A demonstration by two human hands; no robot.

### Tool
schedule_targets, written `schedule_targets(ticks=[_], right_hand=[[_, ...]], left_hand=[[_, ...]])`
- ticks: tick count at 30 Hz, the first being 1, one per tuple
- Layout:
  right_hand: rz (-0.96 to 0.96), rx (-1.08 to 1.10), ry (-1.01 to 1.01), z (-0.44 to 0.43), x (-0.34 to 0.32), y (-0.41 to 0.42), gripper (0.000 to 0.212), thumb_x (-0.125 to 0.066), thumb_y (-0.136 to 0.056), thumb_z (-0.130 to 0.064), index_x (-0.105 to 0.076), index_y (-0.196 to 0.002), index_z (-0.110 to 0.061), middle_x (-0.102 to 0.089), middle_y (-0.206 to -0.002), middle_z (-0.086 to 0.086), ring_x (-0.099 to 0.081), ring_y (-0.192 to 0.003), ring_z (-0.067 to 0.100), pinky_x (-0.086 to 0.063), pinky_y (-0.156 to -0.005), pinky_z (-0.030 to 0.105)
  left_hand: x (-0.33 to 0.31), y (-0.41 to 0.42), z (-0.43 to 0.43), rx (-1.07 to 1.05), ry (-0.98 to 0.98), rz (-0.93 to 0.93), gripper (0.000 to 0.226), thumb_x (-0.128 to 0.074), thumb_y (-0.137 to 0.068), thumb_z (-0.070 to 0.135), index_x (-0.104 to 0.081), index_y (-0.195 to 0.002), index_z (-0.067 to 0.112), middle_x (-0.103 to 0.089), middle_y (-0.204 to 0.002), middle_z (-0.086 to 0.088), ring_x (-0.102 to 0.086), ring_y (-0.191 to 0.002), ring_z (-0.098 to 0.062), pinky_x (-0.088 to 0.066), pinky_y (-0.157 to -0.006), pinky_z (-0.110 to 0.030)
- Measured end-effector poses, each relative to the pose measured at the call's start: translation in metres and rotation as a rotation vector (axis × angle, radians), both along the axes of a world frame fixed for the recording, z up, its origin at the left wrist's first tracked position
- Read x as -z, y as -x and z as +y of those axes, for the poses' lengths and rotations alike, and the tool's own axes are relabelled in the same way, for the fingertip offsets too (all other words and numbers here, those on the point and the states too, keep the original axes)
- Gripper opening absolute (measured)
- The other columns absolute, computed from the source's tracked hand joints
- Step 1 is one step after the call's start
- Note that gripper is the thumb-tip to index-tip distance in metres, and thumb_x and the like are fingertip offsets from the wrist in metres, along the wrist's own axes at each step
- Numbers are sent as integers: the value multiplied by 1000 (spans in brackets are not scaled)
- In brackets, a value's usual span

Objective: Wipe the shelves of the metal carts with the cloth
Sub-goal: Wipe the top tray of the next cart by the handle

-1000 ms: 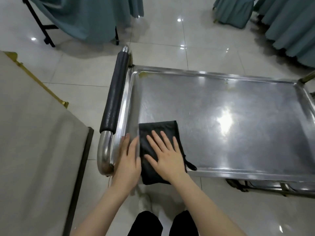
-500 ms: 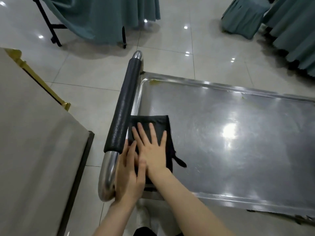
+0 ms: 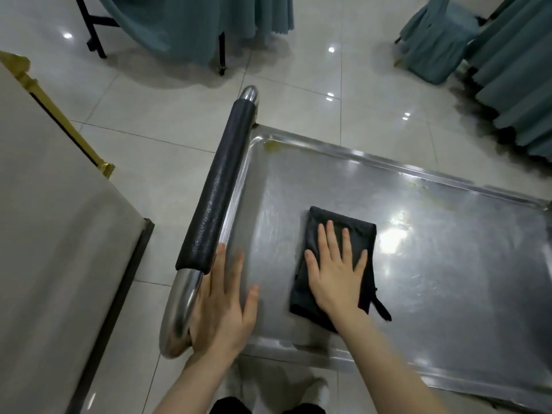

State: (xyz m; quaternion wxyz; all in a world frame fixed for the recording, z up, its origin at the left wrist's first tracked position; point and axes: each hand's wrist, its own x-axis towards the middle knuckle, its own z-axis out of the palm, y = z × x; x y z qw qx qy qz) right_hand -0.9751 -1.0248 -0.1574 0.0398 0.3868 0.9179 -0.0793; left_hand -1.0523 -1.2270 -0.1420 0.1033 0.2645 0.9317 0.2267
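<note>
1. Head view: A person leans over a metal cart (image 3: 448,264) on a glossy tiled floor (image 3: 149,115). The right grip (image 3: 336,273), a bare hand, is spread palm down with straight fingers on a folded black cloth (image 3: 358,234), pressing it flat rather than clutching it.
2. Head view: The cloth lies on the cart's top shelf, left of the middle and well apart from the far rim. A short black strap trails from its near right corner onto the steel.
3. Head view: The left grip (image 3: 222,306), also bare, is released, with fingers straight and palm down at the shelf's near left corner. It sits just beside the chrome bend of the cart handle (image 3: 218,189). It is motion-blurred, so whether it bears on the rim cannot be told.
4. Head view: The handle, wrapped in black padding, runs along the shelf's left end. A yellowish stain (image 3: 271,146) marks the far left corner of the shelf.
5. Head view: A beige surface with gold trim (image 3: 44,234) stands left of the cart. Teal drapes (image 3: 194,22) hang over furniture beyond it, and more hang at the upper right.
</note>
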Motion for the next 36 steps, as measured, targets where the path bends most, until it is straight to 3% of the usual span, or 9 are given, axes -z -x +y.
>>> schedule_targets(ticks=[5,8,10,13,16,21,26,30,36], right_hand=[[95,-199,63,-51,5,102,58,-2,-99,-57,-1,-154,-40,7,-162,-18,14,-149,11,18,-114,55],[99,-244,34,-47,3,94,56,-11,-101,-53,-3,-155,-37,1,-163,-15,10,-150,11,8,-118,55],[77,-240,-6,-24,0,57,58,-14,-102,-55,-2,-156,-37,2,-163,-15,9,-150,9,2,-120,53],[39,-95,-54,22,-3,-21,60,-16,-100,-56,-3,-156,-36,5,-163,-15,8,-149,8,-6,-120,54],[-39,32,-42,59,-9,-77,61,-12,-99,-57,2,-155,-37,10,-162,-14,11,-149,8,-11,-119,56],[-71,80,-44,61,-7,-46,61,-6,-97,-57,7,-154,-39,16,-161,-17,17,-148,9,-3,-118,58],[29,-140,-2,41,-4,50,61,-14,-99,-56,-2,-156,-37,6,-163,-14,13,-149,9,9,-118,53],[25,-198,6,64,-8,15,60,-16,-100,-56,-1,-155,-39,7,-163,-15,13,-148,6,5,-120,48],[-47,313,9,142,-18,-112,60,-8,-99,-58,4,-154,-38,5,-164,-11,7,-150,10,-5,-119,57]], left_hand=[[5,3,-5,-5,83,4,67,-19,-95,54,-33,-150,19,-17,-162,-3,-28,-142,-22,-22,-114,-38],[-2,2,8,-80,91,-25,63,-21,-96,50,-35,-148,17,-29,-157,-8,-33,-140,-28,-31,-110,-50],[-9,4,28,-109,140,21,55,-37,-97,44,-37,-145,18,-34,-150,-16,-36,-135,-34,-35,-107,-54],[-10,12,60,34,93,15,58,-51,-94,35,-33,-147,21,-27,-154,-15,-23,-142,-33,-22,-116,-54],[1,17,80,328,52,35,56,-41,-98,35,-31,-152,20,-13,-162,-3,-5,-150,-22,-3,-120,-46],[10,15,82,324,77,102,59,-36,-92,39,-40,-147,18,-29,-158,-3,-22,-147,-23,-9,-117,-45],[14,18,84,333,98,160,59,-33,-93,38,-41,-146,16,-30,-158,-4,-25,-146,-23,-17,-117,-48],[9,18,84,331,103,146,59,-34,-93,41,-41,-147,18,-29,-158,-2,-24,-147,-22,-18,-118,-48],[7,16,85,326,122,130,59,-40,-93,40,-40,-148,19,-27,-159,-2,-21,-148,-22,-15,-119,-48]])
